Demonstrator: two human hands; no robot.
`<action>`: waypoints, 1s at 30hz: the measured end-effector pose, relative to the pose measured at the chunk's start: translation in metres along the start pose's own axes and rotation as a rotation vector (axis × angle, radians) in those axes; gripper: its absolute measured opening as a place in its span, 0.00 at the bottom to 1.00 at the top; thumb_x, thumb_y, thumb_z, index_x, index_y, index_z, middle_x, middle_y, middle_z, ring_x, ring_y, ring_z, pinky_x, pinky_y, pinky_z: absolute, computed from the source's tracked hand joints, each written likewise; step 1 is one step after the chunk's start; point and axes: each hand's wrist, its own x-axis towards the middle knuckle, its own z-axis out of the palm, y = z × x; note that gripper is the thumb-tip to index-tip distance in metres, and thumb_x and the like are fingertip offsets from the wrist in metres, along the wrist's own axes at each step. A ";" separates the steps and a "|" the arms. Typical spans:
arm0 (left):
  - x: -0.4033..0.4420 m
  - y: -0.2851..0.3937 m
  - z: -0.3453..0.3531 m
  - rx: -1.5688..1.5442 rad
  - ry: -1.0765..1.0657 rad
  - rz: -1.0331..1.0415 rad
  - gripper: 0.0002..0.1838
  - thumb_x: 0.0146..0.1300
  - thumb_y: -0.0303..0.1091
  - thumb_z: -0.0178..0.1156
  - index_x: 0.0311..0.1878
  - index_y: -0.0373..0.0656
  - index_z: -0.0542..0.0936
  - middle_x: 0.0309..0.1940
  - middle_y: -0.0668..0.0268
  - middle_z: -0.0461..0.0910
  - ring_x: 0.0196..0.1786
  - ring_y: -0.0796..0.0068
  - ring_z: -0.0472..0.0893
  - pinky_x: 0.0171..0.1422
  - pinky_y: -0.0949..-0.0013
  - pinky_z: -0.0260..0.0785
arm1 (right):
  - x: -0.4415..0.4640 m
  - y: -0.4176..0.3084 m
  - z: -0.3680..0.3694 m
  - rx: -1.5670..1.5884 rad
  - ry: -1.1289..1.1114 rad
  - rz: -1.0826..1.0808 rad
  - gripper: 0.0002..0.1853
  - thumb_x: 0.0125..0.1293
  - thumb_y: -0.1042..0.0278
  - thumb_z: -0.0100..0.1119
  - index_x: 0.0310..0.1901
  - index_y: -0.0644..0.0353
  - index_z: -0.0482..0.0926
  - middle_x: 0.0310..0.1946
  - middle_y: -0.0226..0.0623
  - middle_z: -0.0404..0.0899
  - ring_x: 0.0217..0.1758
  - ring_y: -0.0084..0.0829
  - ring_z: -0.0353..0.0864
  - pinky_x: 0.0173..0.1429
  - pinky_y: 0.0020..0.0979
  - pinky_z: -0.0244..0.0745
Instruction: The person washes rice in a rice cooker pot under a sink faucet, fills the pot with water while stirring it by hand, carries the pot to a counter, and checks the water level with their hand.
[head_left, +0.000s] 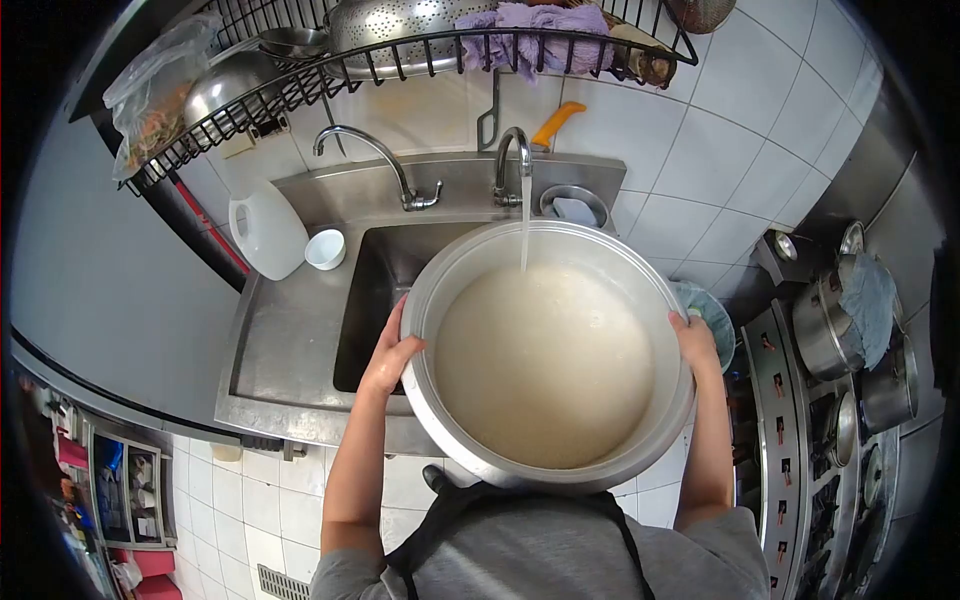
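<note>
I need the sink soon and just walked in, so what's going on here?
Someone is at the sink, gripping a big pot by its rim, left hand and right hand on opposite sides. Water runs from the right faucet into the pot, where cloudy liquid sits below the rim. The left faucet shows no stream.
</note>
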 end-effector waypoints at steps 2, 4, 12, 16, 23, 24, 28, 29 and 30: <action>0.001 -0.002 0.000 -0.041 -0.013 0.005 0.45 0.42 0.29 0.52 0.69 0.36 0.52 0.64 0.54 0.61 0.67 0.64 0.60 0.69 0.68 0.49 | 0.000 0.002 0.000 0.006 0.000 0.004 0.35 0.61 0.39 0.47 0.48 0.70 0.74 0.47 0.60 0.75 0.55 0.54 0.72 0.60 0.44 0.63; 0.002 -0.006 0.000 -0.079 -0.016 0.008 0.45 0.42 0.29 0.52 0.69 0.35 0.52 0.64 0.54 0.61 0.67 0.64 0.61 0.69 0.68 0.49 | 0.000 0.001 -0.001 0.034 -0.014 0.007 0.34 0.60 0.39 0.48 0.48 0.71 0.74 0.47 0.60 0.75 0.55 0.54 0.72 0.60 0.43 0.63; -0.002 -0.004 0.002 -0.087 0.000 0.002 0.44 0.43 0.29 0.52 0.69 0.36 0.52 0.63 0.54 0.62 0.66 0.63 0.61 0.69 0.67 0.50 | 0.005 0.010 0.005 0.120 -0.007 -0.015 0.33 0.60 0.42 0.50 0.49 0.72 0.74 0.46 0.61 0.75 0.54 0.53 0.73 0.59 0.41 0.65; -0.002 -0.004 0.001 -0.088 0.010 -0.016 0.45 0.43 0.28 0.53 0.69 0.36 0.51 0.62 0.54 0.63 0.64 0.64 0.63 0.68 0.68 0.52 | -0.007 -0.006 -0.004 0.059 -0.019 0.028 0.30 0.61 0.47 0.52 0.50 0.71 0.72 0.49 0.60 0.73 0.56 0.53 0.72 0.59 0.43 0.64; 0.001 -0.003 -0.004 0.000 -0.006 -0.014 0.45 0.43 0.28 0.54 0.70 0.37 0.50 0.62 0.55 0.64 0.63 0.67 0.65 0.66 0.70 0.54 | 0.006 -0.091 0.013 0.067 0.061 -0.752 0.26 0.61 0.55 0.55 0.54 0.70 0.69 0.53 0.57 0.71 0.57 0.48 0.70 0.59 0.39 0.64; 0.001 -0.003 -0.003 -0.018 -0.007 -0.020 0.45 0.44 0.28 0.54 0.70 0.37 0.50 0.61 0.55 0.64 0.63 0.67 0.65 0.66 0.70 0.55 | 0.027 -0.106 0.027 0.131 -0.127 -0.631 0.26 0.61 0.54 0.54 0.52 0.70 0.70 0.51 0.56 0.72 0.55 0.48 0.72 0.57 0.39 0.66; 0.000 -0.001 -0.001 -0.034 -0.006 -0.024 0.44 0.44 0.26 0.54 0.70 0.37 0.51 0.61 0.57 0.65 0.61 0.68 0.66 0.64 0.71 0.56 | 0.095 -0.167 0.069 0.091 -0.490 -0.153 0.26 0.61 0.50 0.52 0.46 0.70 0.75 0.46 0.56 0.77 0.48 0.47 0.77 0.50 0.42 0.70; 0.000 0.000 -0.002 -0.022 -0.001 -0.021 0.44 0.44 0.26 0.53 0.70 0.37 0.51 0.60 0.57 0.65 0.61 0.68 0.66 0.64 0.71 0.57 | 0.108 -0.179 0.086 0.130 -0.514 -0.098 0.25 0.61 0.51 0.51 0.46 0.70 0.76 0.44 0.55 0.78 0.45 0.47 0.78 0.48 0.43 0.71; 0.001 0.001 -0.002 -0.020 -0.003 -0.015 0.44 0.44 0.26 0.54 0.70 0.37 0.51 0.60 0.58 0.66 0.60 0.68 0.66 0.63 0.71 0.57 | 0.150 -0.180 0.141 0.131 -0.455 -0.249 0.22 0.60 0.53 0.51 0.44 0.68 0.77 0.38 0.50 0.78 0.37 0.42 0.78 0.42 0.43 0.72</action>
